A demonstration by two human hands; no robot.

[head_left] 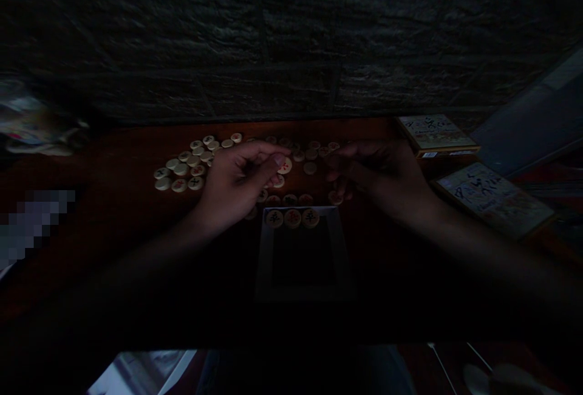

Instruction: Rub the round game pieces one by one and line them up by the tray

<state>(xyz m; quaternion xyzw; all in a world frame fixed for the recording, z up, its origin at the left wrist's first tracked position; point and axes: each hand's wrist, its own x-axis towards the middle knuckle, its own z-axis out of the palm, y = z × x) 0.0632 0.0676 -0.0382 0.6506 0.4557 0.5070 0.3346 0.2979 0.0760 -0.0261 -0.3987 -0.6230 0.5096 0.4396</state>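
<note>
Your left hand [239, 179] and right hand [378, 179] are apart, over xiangqi pieces [182, 167] on the surface [355, 130].
Left thumb rests on one piece [285, 166]; right fingers curl just above another [336, 198]; three pieces [292, 219] sit in the white tray [342, 249].

Single head-worn view, looking forward and down at the fingers [268, 154] from above and behind them, fairly close. Wooden tabletop [113, 155] spreads around the fingers, brick wall [291, 36] beyond them, forearms [150, 255] entering from below. Lower frame is dark, so exact tilt seems hard to judge.
</note>
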